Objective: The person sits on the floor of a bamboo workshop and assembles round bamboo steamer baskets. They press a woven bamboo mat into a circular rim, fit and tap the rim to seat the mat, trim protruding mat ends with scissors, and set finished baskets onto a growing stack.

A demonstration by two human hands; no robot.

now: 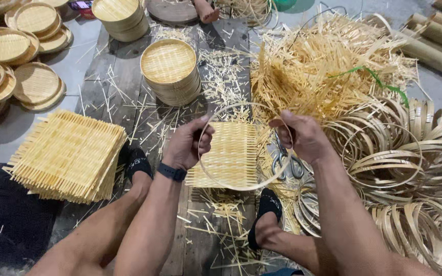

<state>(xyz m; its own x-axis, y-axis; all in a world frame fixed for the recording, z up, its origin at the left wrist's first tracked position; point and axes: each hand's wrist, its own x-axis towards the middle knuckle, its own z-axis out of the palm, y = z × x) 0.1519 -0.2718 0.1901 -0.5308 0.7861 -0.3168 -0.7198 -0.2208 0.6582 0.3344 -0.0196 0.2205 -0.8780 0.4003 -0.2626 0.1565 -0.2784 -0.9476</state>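
Note:
My left hand [188, 143] and my right hand [303, 137] both grip a thin bamboo ring [241, 186], holding it flat in the air. Beneath the ring, a square woven bamboo mat [231, 153] lies on the wooden boards. A pair of scissors [286, 162] rests on the floor just under my right hand. A dark band sits on my left wrist. My two feet in black socks rest on either side of the mat.
A stack of square woven mats [67, 153] lies at left. Stacks of finished round trays [171, 69] stand ahead and at far left [6, 61]. Many bamboo rings [410, 168] pile up at right, below a heap of bamboo strips [323, 66]. Bamboo poles [436, 36] lie top right.

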